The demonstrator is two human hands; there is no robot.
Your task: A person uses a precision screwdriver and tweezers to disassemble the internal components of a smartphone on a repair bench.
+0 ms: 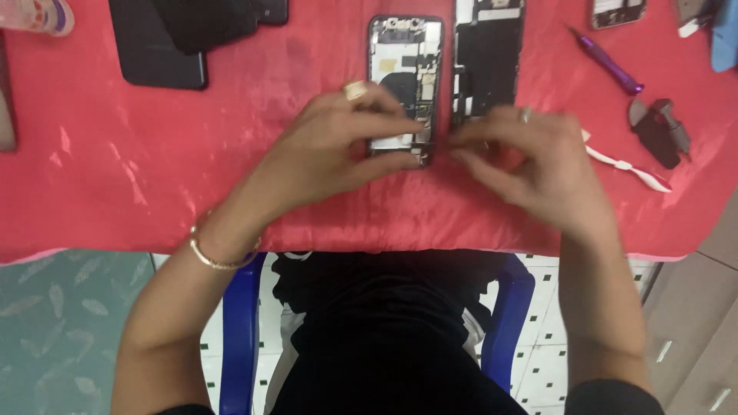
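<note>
**Both hands pinch at the near edge of an opened phone**

An opened smartphone body (405, 73) lies on the red cloth (154, 169) at the far middle, its inner parts bared. Just right of it, touching or nearly so, lies its detached dark screen panel (490, 58). The left hand (334, 146), ring on one finger, covers the phone's near left corner, its fingers pressed together in a pinch at the near right corner. The right hand (530, 157) meets it there, fingertips pinched on something too small to tell. To the far left lie dark flat phone panels (165, 38). To the right lie a purple screwdriver (607, 61), a dark grey tool (661, 131) and a white plastic pry tool (626, 165), partly hidden behind the right hand. A second opened device (616, 11) shows at the far edge. A blue chair (242, 330) frames the lap below
</note>
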